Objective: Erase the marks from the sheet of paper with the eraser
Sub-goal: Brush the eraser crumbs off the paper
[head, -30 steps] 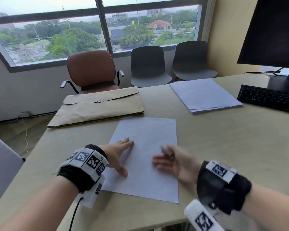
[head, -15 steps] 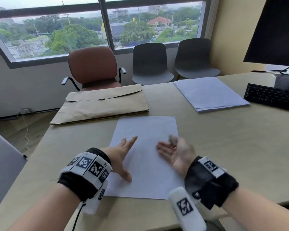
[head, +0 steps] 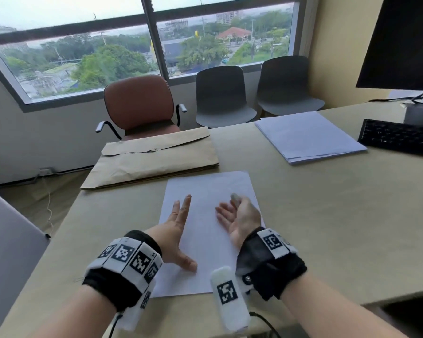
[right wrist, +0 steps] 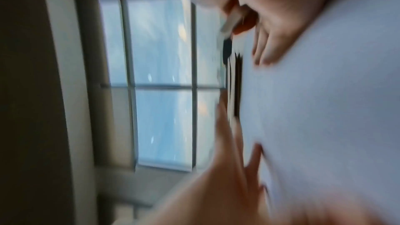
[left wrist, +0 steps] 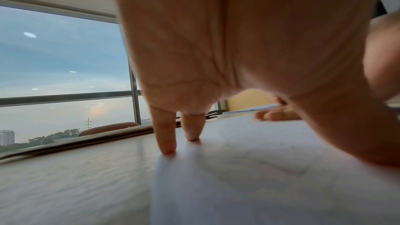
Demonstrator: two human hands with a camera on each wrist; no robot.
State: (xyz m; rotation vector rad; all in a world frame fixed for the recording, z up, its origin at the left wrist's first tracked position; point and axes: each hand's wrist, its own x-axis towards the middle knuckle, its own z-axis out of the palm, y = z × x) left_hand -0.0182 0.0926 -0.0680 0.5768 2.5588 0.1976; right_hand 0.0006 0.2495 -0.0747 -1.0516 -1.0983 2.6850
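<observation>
A white sheet of paper (head: 206, 189) lies on the beige table (head: 327, 228) in front of me. My left hand (head: 181, 228) lies flat on the sheet's left edge, fingers straight and spread, thumb on the paper. In the left wrist view its fingertips (left wrist: 166, 145) press at the sheet's (left wrist: 249, 168) edge. My right hand (head: 237, 215) stands on its side on the sheet, palm facing left. It pinches a small whitish eraser (head: 235, 197) between thumb and forefinger, with the other fingers straight. The blurred right wrist view shows the eraser (right wrist: 230, 21) in that pinch. I see no clear marks on the paper.
A brown envelope (head: 154, 159) lies just beyond the sheet. A stack of white paper (head: 308, 137) sits at the back right, with a black keyboard (head: 398, 137) and monitor (head: 401, 40) further right. A grey panel (head: 7, 240) stands at the left. Chairs (head: 137, 106) line the window.
My right hand has rolled from palm-down onto its side and slid forward over the sheet, the eraser still in it. The left hand has stayed on the paper.
</observation>
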